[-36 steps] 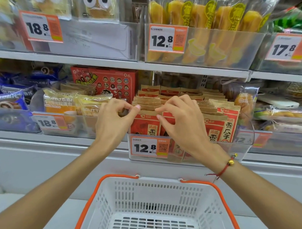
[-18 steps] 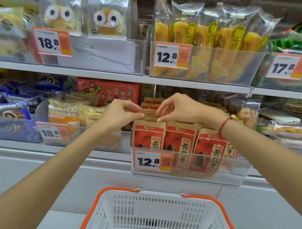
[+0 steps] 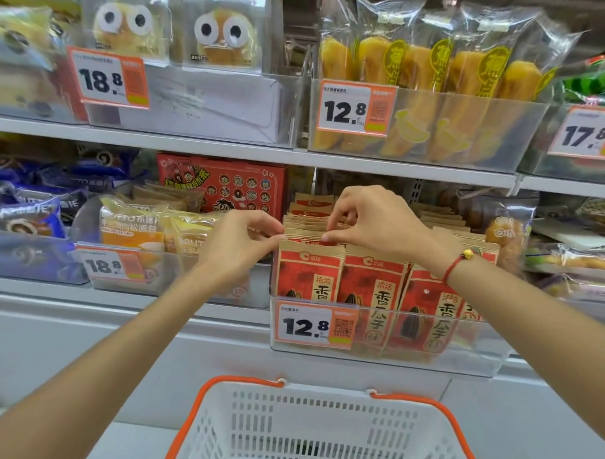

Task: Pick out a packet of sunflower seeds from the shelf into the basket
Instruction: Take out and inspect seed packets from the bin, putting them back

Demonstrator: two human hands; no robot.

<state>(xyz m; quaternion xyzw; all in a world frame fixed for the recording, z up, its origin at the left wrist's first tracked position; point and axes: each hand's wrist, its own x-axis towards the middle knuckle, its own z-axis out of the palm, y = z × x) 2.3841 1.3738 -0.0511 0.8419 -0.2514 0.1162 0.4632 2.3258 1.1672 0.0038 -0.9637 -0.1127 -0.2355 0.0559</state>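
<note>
Both hands, left hand (image 3: 241, 240) and right hand (image 3: 369, 223), pinch the seed packet (image 3: 311, 275) top edge.

Both hands now sit higher and further back in the row of sunflower seed packets (image 3: 309, 273) — the left hand (image 3: 240, 245) and right hand (image 3: 373, 223) pinch at packet tops behind the front one, fingertips nearly meeting, where a second ago they worked the front packets.
</note>
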